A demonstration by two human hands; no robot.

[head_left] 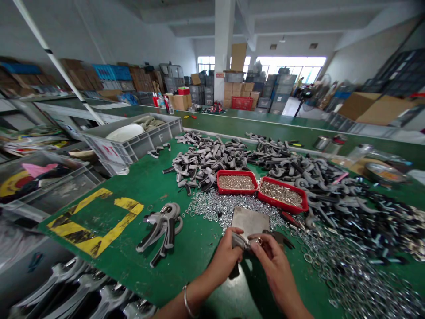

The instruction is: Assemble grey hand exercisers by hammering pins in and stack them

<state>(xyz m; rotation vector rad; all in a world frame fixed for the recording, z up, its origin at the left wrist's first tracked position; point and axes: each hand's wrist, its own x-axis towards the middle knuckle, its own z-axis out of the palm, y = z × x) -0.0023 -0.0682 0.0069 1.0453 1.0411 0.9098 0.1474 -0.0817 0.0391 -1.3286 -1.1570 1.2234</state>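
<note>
Low at the near edge of the green desk (199,248), the left hand (226,256), a thin bangle on its wrist, is curled closed around a grey metal lever-shaped part (237,242), whose dark end hangs below the fingers. The right hand (275,262) meets it from the right, thumb and forefinger pinched on a small silvery metal ring (258,241) held against the top of that part. Both things are off the desk, just near of a flat square grey metal plate (249,220).

To the left lies a small cluster of assembled grey metal levers (162,230), and further left a yellow-and-black taped square (94,221).

Beyond the plate, a spread of loose silvery washers (212,208) runs away to the right. Behind it stand two red plastic trays (237,182) of small metal pieces, then a wide heap of grey and black lever parts (215,157). At the far left sits a grey plastic crate (136,144).
</note>
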